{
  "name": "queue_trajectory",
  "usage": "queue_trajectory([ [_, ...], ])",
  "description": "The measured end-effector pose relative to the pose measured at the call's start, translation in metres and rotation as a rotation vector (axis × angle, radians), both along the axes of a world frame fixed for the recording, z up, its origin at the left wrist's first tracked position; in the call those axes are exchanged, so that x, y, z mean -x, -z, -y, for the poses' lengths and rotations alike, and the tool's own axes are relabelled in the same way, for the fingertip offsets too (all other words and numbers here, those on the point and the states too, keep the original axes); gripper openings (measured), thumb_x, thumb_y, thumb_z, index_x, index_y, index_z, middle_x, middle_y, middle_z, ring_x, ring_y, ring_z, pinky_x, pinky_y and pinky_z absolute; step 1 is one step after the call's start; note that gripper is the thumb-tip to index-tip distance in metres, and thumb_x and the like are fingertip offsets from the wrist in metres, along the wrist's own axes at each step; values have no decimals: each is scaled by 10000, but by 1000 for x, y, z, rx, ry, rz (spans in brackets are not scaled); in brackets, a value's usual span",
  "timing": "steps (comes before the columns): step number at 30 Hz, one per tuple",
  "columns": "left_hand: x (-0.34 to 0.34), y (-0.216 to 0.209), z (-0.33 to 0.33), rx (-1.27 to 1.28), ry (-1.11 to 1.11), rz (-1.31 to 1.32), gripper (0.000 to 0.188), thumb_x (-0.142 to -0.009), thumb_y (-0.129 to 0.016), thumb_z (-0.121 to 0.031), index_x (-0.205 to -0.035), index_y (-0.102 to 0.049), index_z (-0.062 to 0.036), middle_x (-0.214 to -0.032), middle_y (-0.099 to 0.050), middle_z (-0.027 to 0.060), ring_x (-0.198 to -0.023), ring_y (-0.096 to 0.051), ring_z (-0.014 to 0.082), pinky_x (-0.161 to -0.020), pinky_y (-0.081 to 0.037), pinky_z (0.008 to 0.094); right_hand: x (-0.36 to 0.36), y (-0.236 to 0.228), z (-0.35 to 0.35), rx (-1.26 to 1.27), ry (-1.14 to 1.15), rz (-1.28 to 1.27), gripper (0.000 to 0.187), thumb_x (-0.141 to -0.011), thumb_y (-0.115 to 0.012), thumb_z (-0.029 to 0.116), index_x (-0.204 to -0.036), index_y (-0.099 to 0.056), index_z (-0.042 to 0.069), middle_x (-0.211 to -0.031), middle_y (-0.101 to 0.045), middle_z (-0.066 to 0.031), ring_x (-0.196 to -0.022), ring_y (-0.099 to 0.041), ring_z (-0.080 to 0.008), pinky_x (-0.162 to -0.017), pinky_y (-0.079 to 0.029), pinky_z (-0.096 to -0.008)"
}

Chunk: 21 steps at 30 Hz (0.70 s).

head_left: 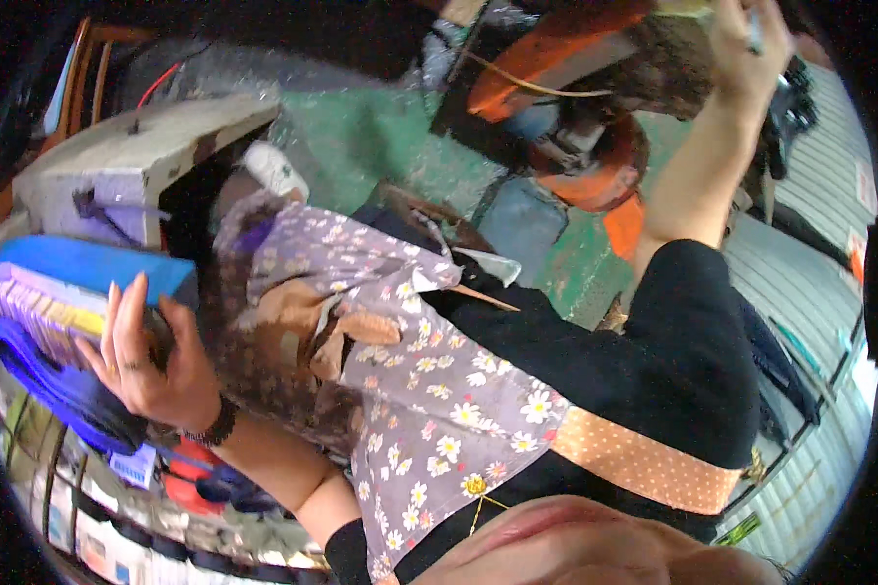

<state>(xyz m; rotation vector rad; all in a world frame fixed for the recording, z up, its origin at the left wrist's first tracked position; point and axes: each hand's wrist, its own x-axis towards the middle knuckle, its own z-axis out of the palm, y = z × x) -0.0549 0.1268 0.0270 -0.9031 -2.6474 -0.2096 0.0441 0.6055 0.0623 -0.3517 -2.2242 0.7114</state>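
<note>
Left hand (156, 375) is held out leftward, fingers (130, 322) extended, slightly spread; right arm (698, 171) is stretched forward, right hand (751, 44) blurred.

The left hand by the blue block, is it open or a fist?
Open. The left hand has fingers stretched out, not curled up, near the blue block. Touching? I can't tell.

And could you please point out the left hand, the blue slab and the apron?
Left hand (158, 369), head view: back of the hand.
Blue slab (83, 261), head view: upper face.
Apron (458, 405), head view: flowered front.
</note>
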Motion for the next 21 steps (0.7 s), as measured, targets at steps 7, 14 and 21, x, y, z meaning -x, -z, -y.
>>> queue_trajectory([
  [7, 6, 17, 32, -41, 151, -14, 334, -720, -690, -9, -1032, -690, -128, -1001, -710, 17, -1031, -658, 214, -1102, -305, 512, -46, 38, -38, -466, 452, 221, 341, -848, -686, 169, -1140, -593, 19, -1084, -646, -201, -1034, -632, -273, -872, -478, -315],
  [14, 14, 25, 27, -83, 201, -38, 236, -793, -700, -70, -1025, -682, -110, -1042, -696, 31, -1072, -632, 223, -1094, -313, 508, -101, 67, -153, -1076, 958, 827, 517, -836, -628, 263, -1335, -494, 237, -1298, -565, -156, -1205, -478, -432, -991, -382, -576],
  [21, 11, 44, 25, -412, 343, -87, 250, -779, -691, -43, -1025, -674, -86, -1122, -660, 102, -1071, -608, 292, -1040, -373, 508, -104, 57, -178, -766, 696, 616, 432, -885, -546, 191, -1304, -491, 280, -1271, -579, -162, -988, -632, -365, -796, -534, -457],
])
